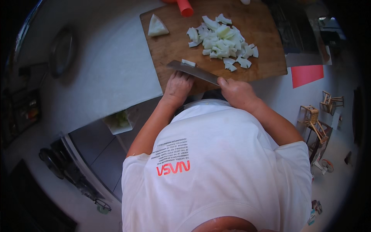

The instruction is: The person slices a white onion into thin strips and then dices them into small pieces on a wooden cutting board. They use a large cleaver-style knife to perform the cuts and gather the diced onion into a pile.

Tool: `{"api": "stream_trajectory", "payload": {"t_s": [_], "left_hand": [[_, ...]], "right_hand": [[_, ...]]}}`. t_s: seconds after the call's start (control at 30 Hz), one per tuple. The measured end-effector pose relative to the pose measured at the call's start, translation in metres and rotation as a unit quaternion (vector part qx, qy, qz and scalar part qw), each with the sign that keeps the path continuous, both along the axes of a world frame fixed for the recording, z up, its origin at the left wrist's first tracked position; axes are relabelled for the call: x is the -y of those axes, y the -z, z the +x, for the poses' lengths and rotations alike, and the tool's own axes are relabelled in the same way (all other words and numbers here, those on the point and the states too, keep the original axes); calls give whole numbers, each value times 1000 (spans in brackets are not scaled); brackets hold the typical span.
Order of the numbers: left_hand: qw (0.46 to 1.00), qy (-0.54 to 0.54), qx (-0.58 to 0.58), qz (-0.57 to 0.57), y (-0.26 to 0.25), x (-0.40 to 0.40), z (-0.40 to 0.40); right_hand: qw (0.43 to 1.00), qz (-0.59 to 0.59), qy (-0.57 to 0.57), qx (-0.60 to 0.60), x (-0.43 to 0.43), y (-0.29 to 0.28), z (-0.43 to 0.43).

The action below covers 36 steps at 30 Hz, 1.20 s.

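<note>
My right hand [236, 91] grips the handle end of a wide-bladed knife [197, 72], whose blade reaches left across the near part of a wooden cutting board [174, 47]. Close against the near side of the blade are the fingers of my left hand [179, 87]; what they press on is hidden by the blade. A thin white vegetable slice [188, 62] lies along the blade's far edge. Farther up the board is a heap of pale green-white vegetable pieces [223, 39]. A larger wedge [157, 26] of similar pale colour rests near the board's far left corner.
The board lies on a light countertop [121, 63]. A red tubular object [185, 8] juts over its far edge. At left stands a dark round object [62, 52]. Below the counter's edge is a pale container [119, 121] with green contents. Wooden stools [311, 116] are at right.
</note>
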<state>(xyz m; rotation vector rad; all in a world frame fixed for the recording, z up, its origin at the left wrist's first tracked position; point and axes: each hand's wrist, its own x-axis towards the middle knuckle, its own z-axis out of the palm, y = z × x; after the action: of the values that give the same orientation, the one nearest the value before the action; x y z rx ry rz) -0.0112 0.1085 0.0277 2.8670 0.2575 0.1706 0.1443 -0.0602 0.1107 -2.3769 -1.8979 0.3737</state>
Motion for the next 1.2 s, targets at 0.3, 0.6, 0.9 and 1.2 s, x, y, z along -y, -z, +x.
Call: {"api": "stream_trajectory", "payload": {"t_s": [0.3,0.6,0.9,1.2], "left_hand": [[996,-12,76,40,-1,0,0],[994,-19,103,40,-3,-1,0],[994,-27,98,29,2,1,-2],[996,-32,87,18,-2,1,-5]], "right_hand": [[995,50,31,-77,-15,52,19],[996,29,17,-87,-13,-3,19],[997,-65,19,-44,-5,-6,11],[993,-8,35,-109,-17,43,17]]}}
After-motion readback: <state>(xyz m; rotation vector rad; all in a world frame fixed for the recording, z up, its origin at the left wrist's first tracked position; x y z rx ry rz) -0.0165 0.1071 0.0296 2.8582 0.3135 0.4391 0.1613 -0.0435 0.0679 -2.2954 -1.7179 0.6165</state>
